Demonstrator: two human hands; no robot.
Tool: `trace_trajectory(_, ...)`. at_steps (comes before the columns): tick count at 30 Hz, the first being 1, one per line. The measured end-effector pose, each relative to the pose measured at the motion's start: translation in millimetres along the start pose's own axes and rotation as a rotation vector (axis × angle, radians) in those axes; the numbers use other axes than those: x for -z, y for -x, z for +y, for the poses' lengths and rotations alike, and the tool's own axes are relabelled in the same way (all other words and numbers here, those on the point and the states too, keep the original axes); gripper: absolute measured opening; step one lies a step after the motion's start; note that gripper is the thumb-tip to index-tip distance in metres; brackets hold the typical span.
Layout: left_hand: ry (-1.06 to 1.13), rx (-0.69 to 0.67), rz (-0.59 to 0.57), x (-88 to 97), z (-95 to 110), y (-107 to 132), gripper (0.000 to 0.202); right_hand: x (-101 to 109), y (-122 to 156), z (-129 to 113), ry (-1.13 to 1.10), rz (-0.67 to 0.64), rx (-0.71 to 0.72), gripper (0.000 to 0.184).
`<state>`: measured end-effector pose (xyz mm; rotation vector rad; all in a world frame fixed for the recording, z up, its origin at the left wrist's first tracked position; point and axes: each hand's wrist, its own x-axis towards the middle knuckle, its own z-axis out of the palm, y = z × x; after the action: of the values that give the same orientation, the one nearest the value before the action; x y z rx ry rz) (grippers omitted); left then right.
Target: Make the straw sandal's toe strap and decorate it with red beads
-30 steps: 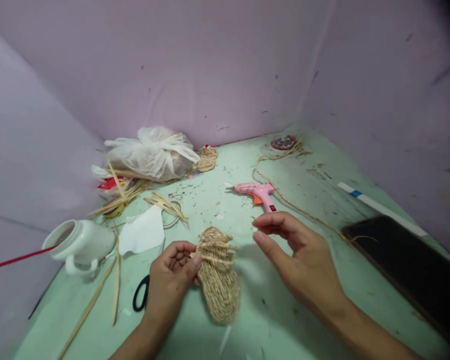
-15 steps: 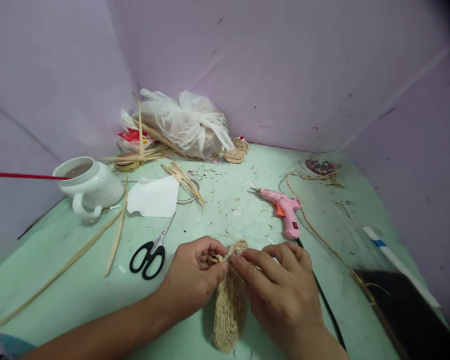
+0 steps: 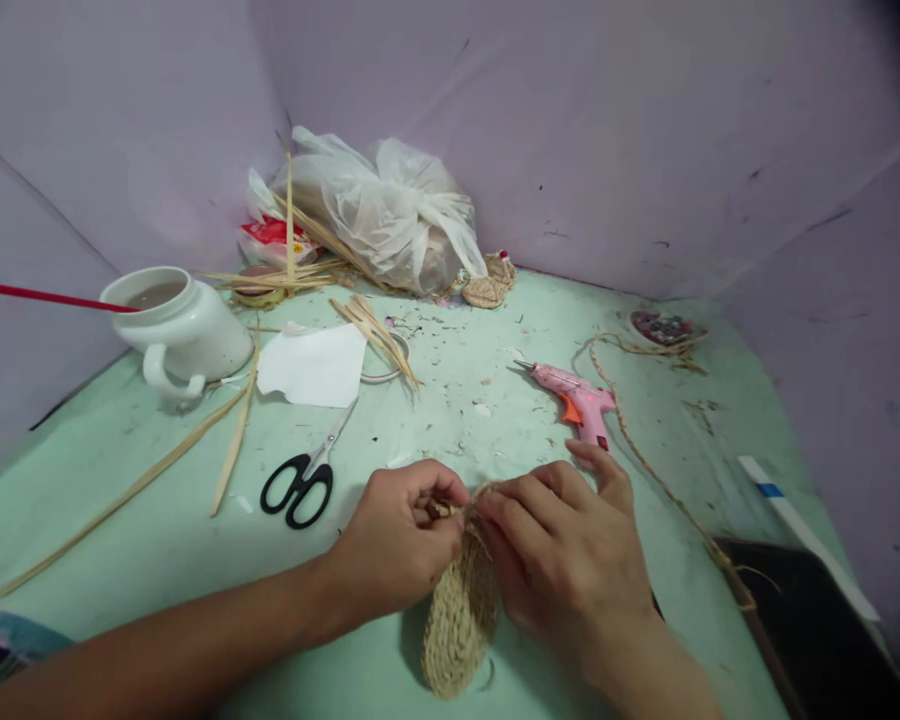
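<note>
An oblong piece of coiled straw braid (image 3: 459, 625), shaped like a small slipper, lies toward me at the table's front. My left hand (image 3: 401, 540) pinches a bit of the straw at its far end, thumb against forefinger. From the other side, my right hand (image 3: 570, 545) presses its fingertips on the same end, its little finger raised. The fingers hide the exact spot where they meet. Just beyond my right hand lies a pink glue gun (image 3: 581, 400). Black-handled scissors (image 3: 300, 490) rest left of my left hand.
At left stands a white mug (image 3: 187, 330) with a red stick in it. White paper (image 3: 311, 365), straw strips (image 3: 375, 340) and a stuffed plastic bag (image 3: 390, 215) are further back. On the right are a thin braid (image 3: 645, 465), a bead dish (image 3: 660, 328) and a dark flat object (image 3: 802, 620).
Both hands stay at the braid's far end, with small shifts of the fingers. My right hand now covers part of the glue gun's handle. The view has tilted slightly.
</note>
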<state>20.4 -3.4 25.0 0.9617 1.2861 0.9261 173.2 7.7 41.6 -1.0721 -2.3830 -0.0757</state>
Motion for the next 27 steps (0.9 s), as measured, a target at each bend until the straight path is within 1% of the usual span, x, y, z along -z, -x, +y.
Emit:
trace_trajectory(4, -0.018, -0.021, -0.013, 0.1, -1.0, 0.9, 0.008, 0.2, -1.1, 2.6, 0.015, -0.024, 0.040, 0.012)
trace_trajectory(9, -0.028, -0.045, -0.035, 0.3, -0.9, 0.5, 0.008, -1.2, -1.0, 0.5, 0.048, -0.054, 0.026, 0.015)
trace_trajectory(12, -0.038, -0.042, -0.044, 1.0, -2.3, 0.8, 0.008, -1.5, 0.1, -1.6, 0.035, -0.039, 0.031, 0.015)
trace_trajectory(16, -0.045, -0.043, -0.063, 2.3, -3.8, 0.9, 0.005, -1.6, 0.6, -2.8, 0.029, 0.004, 0.082, 0.012)
trace_trajectory(22, -0.040, -0.039, -0.080, 3.1, -2.0, -0.9, 0.005, -5.9, 3.4, -1.5, 0.013, 0.099, 0.130, 0.015)
trace_trajectory(25, -0.033, -0.038, -0.076, 4.0, -1.6, -1.9, 0.005, -6.6, 4.7, -2.0, 0.015, 0.094, 0.133, 0.016)
trace_trajectory(27, -0.030, -0.034, -0.062, 4.5, -1.5, -2.6, 0.004, -5.6, 4.8, -1.6, 0.014, 0.077, 0.109, 0.014)
